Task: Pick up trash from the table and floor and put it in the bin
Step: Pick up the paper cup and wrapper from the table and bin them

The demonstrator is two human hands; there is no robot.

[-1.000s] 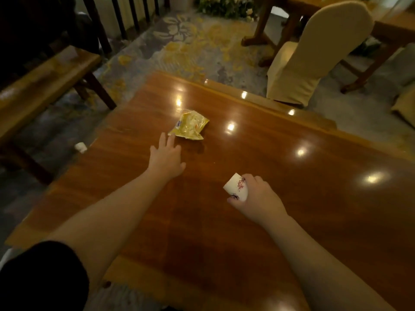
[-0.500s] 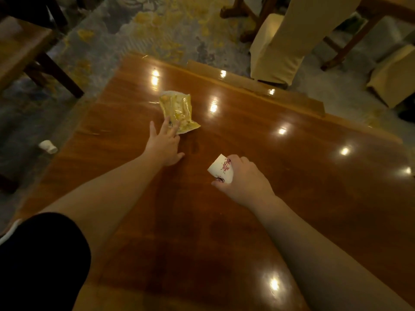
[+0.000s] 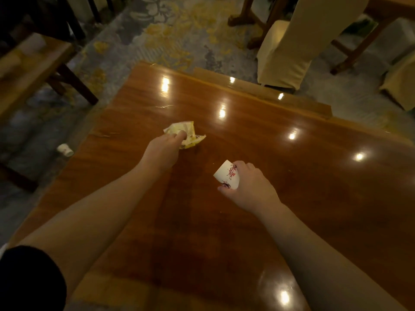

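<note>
Yellow wrapper (image 3: 187,135) on the table (image 3: 292,176), toward the far left, crumpling under the left hand (image 3: 165,148): fingers curled onto it, thumb side hidden, so gripping but perhaps only by a pinch of film. Likely slip here: glossy foil on a polished top, easy to skid away or spring open and drop a corner if lifted by too little of it; any crumbs inside could spill through an open end, though whether that end is open cannot be told. Paper cup (image 3: 226,176), white with a red print, lying sideways in the closed right hand (image 3: 249,187), just above or resting on the wood; too hard a squeeze would crush it, and any dregs inside would run out of the mouth, hidden against the palm. Both hands full, then: a second cup (image 3: 65,150) on the carpet (image 3: 179,37) left of the table left to fetch, and stooping for it with a loaded hand risks dropping something. No bin in view, so the carry could be long, past the bench (image 3: 29,75) and the covered chair (image 3: 298,41), in dim light with glare spots hiding small scraps.
</note>
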